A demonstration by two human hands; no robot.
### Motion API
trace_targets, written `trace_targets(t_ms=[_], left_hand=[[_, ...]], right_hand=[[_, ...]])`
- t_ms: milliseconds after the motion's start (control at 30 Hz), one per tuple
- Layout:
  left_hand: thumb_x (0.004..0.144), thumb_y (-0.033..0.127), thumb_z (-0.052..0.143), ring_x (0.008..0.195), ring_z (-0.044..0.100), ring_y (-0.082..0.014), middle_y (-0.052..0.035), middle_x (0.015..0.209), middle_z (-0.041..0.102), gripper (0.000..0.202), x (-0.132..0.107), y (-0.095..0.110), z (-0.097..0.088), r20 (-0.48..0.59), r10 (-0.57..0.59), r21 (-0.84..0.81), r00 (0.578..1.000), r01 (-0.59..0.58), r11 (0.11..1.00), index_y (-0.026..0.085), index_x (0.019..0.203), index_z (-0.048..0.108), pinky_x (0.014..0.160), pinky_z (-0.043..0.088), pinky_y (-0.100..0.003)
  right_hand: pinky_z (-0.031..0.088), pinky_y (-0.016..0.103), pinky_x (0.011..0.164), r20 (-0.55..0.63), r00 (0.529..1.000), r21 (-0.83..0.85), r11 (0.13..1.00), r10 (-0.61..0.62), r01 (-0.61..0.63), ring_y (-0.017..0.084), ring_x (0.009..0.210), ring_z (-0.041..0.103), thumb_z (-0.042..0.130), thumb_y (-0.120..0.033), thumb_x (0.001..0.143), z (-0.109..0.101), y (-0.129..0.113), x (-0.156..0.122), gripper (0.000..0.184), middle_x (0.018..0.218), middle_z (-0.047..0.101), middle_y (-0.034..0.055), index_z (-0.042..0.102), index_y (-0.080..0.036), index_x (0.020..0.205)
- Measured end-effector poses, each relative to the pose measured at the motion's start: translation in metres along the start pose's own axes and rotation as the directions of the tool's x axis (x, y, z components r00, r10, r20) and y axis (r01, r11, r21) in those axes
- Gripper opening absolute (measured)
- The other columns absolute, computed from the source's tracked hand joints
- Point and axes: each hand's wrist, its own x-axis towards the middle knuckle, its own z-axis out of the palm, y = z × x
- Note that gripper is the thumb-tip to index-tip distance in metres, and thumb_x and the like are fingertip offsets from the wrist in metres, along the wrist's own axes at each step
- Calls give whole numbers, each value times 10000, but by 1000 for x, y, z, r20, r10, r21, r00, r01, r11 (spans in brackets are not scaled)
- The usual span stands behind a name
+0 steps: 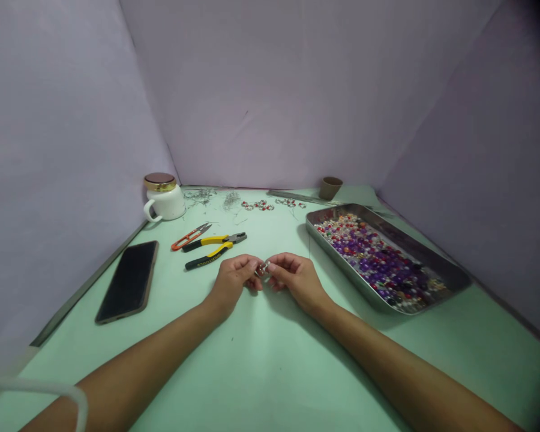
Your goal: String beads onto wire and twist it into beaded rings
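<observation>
Between my fingertips is a small beaded wire piece [263, 269], silvery with some reddish beads; its finer detail is too small to make out. My left hand [236, 277] pinches it from the left, and my right hand [294, 277] pinches it from the right. Both hands are closed, just above the middle of the green tabletop [270, 372]. Left of my left hand lie pliers [216, 245] with yellow and black handles. Orange-handled thread snips [191, 236] lie just behind them. Farther back rest several finished-looking beaded pieces [257, 205] with red and silver beads.
A metal tray [342, 264] of mixed beads [378, 255] stands at the right. A phone [128, 281] lies at the left, with a lidded white mug [165, 201] behind it. Cut wire bits [231, 200], long wires [301, 197] and a brown cup [330, 188] are at the back.
</observation>
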Motion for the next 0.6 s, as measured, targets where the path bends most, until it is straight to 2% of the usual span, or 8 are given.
trace_targets(t_ms=[300, 467, 533, 600], left_hand=[[758, 297, 518, 483, 486, -102, -4, 494, 548, 188, -2, 1, 2, -15, 35, 179, 999, -32, 983, 135, 663, 521, 520, 367, -235], [771, 318, 494, 503, 485, -109, 5, 523, 538, 180, -3, 0, 5, -71, 98, 269, 993, -76, 960, 151, 710, 522, 531, 394, -243], [779, 290, 480, 567, 509, -121, -7, 598, 555, 148, -5, -1, 4, -91, 222, 413, 971, -166, 895, 162, 726, 534, 571, 411, -253], [782, 231, 465, 685, 534, -138, -35, 737, 583, 123, -7, -2, 4, -1, 387, 630, 922, -300, 716, 172, 736, 563, 645, 416, -268]], right_hand=[[417, 231, 466, 74, 997, -59, 998, -24, 28, 99, 466, 507, 662, -299, 637, 1, -2, -3, 207, 552, 579, 1, 599, -124, 726], [395, 227, 478, 78, 990, -183, 975, -114, 127, 98, 464, 489, 608, -259, 673, -6, 0, 2, 174, 523, 567, -18, 624, -136, 796], [402, 231, 487, 39, 988, -231, 960, -150, 155, 105, 474, 496, 581, -244, 681, -10, 1, 5, 155, 517, 562, -23, 631, -153, 797], [415, 239, 495, -29, 985, -251, 955, -172, 160, 116, 492, 512, 560, -241, 683, -13, 1, 8, 144, 551, 576, -15, 628, -164, 783]])
